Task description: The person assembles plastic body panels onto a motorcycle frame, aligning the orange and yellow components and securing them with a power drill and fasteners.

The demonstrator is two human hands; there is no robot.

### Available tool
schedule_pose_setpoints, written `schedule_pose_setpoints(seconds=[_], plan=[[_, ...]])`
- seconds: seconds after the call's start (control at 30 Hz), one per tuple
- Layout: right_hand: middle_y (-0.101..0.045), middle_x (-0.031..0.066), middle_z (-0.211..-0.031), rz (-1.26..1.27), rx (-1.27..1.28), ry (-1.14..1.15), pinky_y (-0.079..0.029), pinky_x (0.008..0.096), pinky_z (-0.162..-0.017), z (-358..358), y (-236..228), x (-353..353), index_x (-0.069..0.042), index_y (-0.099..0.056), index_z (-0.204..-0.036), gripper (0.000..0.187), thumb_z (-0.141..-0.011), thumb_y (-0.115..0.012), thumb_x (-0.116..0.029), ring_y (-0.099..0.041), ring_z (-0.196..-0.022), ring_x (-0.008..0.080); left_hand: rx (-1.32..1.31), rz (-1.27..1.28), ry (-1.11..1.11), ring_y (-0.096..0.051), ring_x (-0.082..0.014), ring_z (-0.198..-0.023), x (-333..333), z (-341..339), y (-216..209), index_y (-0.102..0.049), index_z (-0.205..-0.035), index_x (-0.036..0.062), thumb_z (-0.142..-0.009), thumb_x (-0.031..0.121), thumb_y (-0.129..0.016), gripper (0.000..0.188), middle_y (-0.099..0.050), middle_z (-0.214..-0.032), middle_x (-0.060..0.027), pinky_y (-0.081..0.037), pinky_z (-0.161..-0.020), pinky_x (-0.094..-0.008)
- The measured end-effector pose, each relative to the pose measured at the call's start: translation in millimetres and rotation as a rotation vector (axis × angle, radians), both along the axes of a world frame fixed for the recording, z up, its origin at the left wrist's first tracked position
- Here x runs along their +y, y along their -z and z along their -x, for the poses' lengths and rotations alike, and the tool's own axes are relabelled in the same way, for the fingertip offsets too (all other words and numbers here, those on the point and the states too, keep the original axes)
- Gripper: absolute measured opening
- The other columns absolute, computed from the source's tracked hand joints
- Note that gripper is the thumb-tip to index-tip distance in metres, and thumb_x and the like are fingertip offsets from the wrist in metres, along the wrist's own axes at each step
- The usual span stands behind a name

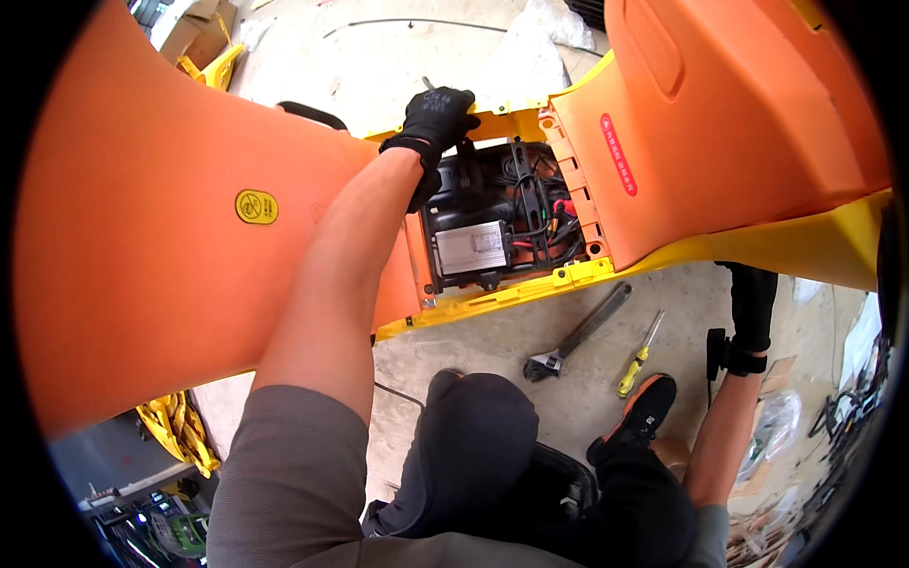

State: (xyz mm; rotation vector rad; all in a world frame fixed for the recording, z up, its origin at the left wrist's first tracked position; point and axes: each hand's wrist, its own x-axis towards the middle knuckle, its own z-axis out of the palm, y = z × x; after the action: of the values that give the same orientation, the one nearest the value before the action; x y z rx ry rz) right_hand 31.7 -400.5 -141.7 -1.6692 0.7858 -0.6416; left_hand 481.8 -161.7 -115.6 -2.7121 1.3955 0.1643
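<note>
An orange and yellow vehicle body, likely a scooter's, spans the view, with an orange panel (161, 218) on the left and another orange panel (701, 123) on the right. Between them lies an open bay holding a silver finned box (472, 248) and bundled black cables (540, 204). My left hand (438, 118), in a black glove, is closed at the bay's far edge; what it grips is hidden, though a thin grey tip shows beyond it. My black-gloved right hand (753, 308) reaches up against the lower yellow trim (805, 241) at right, its fingers hidden behind it.
An adjustable wrench (578, 331) and a yellow-handled screwdriver (641, 358) lie on the concrete floor near my shoe (653, 402). Clear plastic wrap (778, 426) and scraps are at the right. A cardboard box (197, 36) stands far left, and a dark tool cart (123, 473) near left.
</note>
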Motion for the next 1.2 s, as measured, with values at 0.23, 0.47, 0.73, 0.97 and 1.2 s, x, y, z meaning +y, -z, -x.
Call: schedule_pose_setpoints(seconds=[0.23, 0.47, 0.73, 0.97, 1.2], plan=[[-0.061, 0.0094, -0.097, -0.068, -0.102, -0.012, -0.049, 0.034, -0.078, -10.6, -20.7, 12.2, 0.001, -0.053, -0.112, 0.043, -0.097, -0.052, -0.038, -0.06, -0.084, 0.02, -0.056, 0.109, 0.035, -0.065, -0.0324, -0.086, -15.6, 4.9, 28.3, -0.064, -0.093, 0.0098, -0.083, 0.035, -0.065, 0.027, -0.066, -0.09, -0.0142, -0.051, -0.071, -0.0442], [-0.061, 0.0087, -0.092, -0.049, -0.099, -0.023, -0.049, 0.034, -0.076, -12.4, -22.3, 8.6, 0.001, -0.051, -0.112, 0.05, -0.095, -0.051, -0.046, -0.06, -0.08, 0.0183, -0.047, -0.085, 0.058, -0.066, -0.0317, -0.091, -50.8, 6.9, 39.0, -0.068, -0.097, 0.0102, -0.082, 0.035, -0.065, 0.029, -0.068, -0.097, -0.0146, -0.052, -0.078, -0.0434], [-0.06, 0.007, -0.093, -0.042, -0.063, 0.006, -0.049, 0.0321, -0.076, -19.1, -29.3, 21.7, -0.001, -0.051, -0.114, 0.047, -0.096, -0.051, -0.045, -0.059, -0.081, 0.018, -0.087, -0.06, 0.031, -0.068, -0.0307, -0.087, -54.9, 14.4, 49.0, -0.072, -0.092, 0.0094, -0.081, 0.035, -0.066, 0.028, -0.07, -0.092, -0.0142, -0.052, -0.077, -0.0414], [-0.06, 0.0069, -0.102, -0.093, -0.074, -0.017, -0.05, 0.0319, -0.078, -17.2, -27.5, 22.1, -0.001, -0.05, -0.121, 0.035, -0.093, -0.056, -0.022, -0.06, -0.087, 0.0175, -0.092, -0.076, 0.017, -0.067, -0.0328, -0.088, -59.0, 15.3, 46.2, -0.071, -0.091, 0.0066, -0.078, 0.033, -0.068, 0.03, -0.069, -0.092, -0.017, -0.052, -0.078, -0.0428], [-0.061, 0.0064, -0.103, -0.195, -0.222, -0.069, -0.052, 0.0286, -0.074, -18.3, -2.1, 14.5, -0.001, -0.05, -0.12, 0.044, -0.083, -0.068, -0.015, -0.06, -0.088, 0.0139, 0.194, 0.046, 0.108, -0.06, -0.0412, -0.099, -17.1, 18.5, 5.3, -0.061, -0.11, 0.0044, -0.069, 0.021, -0.072, 0.045, -0.064, -0.102, -0.0213, -0.049, -0.087, -0.0427]])
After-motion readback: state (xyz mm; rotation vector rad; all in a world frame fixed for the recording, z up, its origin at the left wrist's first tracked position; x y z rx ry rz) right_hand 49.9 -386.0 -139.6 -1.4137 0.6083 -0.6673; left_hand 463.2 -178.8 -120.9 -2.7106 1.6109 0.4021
